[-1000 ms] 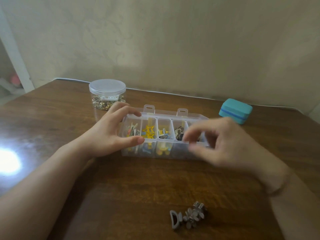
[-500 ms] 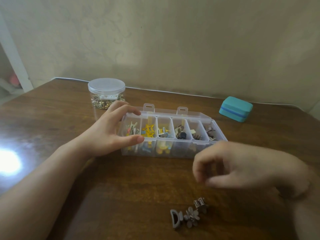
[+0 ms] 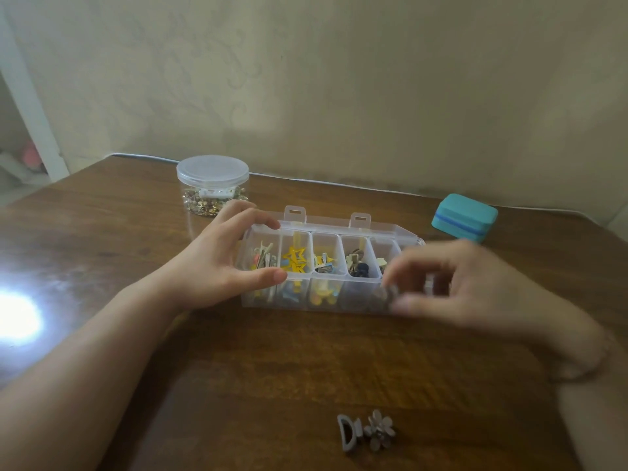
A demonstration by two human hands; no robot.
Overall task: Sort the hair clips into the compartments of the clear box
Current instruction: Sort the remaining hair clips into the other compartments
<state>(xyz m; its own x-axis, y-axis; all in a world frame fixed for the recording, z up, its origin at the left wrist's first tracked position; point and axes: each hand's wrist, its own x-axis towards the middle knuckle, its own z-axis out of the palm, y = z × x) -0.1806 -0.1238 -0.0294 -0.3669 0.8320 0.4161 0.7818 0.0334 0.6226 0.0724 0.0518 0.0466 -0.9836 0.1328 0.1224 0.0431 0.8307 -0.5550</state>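
Observation:
The clear box (image 3: 359,295) lies open in the middle of the wooden table, its compartments holding small clips, among them yellow star clips (image 3: 295,260). My left hand (image 3: 217,266) grips the box's left end, thumb on the front wall and fingers on the back rim. My right hand (image 3: 475,290) is blurred at the box's right front, with thumb and fingers pinched on a small grey clip (image 3: 388,294). Two grey clips lie near the table's front edge: an arch-shaped one (image 3: 346,434) and a flower-shaped one (image 3: 380,430).
A round clear jar (image 3: 212,185) with a lid and small gold pieces stands behind my left hand. A teal case (image 3: 465,217) sits at the back right. A white cable (image 3: 306,180) runs along the wall. Glare marks the table at the left.
My right hand went from the box down to the loose grey clips, took one, and came back up to the box's right front. Two loose clips lie there instead of three.

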